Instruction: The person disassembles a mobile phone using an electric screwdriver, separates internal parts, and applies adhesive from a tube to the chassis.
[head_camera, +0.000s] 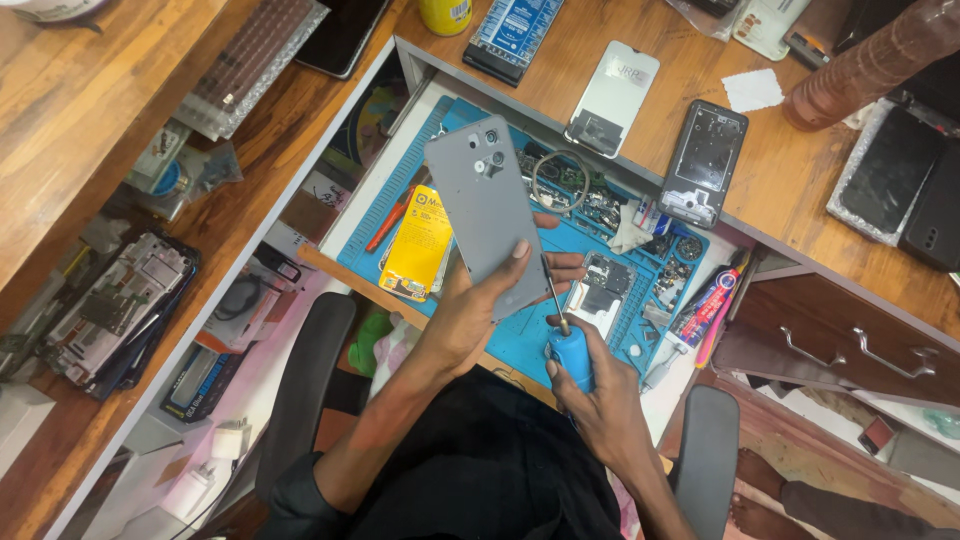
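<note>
Left hand (480, 300) raised, fingers clasped — right hand (590, 385) fisted below.

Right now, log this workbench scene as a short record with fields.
left hand: left hand holds a grey phone back cover upright, camera holes at the top
right hand: right hand grips a blue-handled screwdriver, tip against the cover's lower edge
work surface: blue repair mat in an open drawer
on mat: yellow flat battery, small phone parts
on desk: white phone back panel, dark phone frame
</note>
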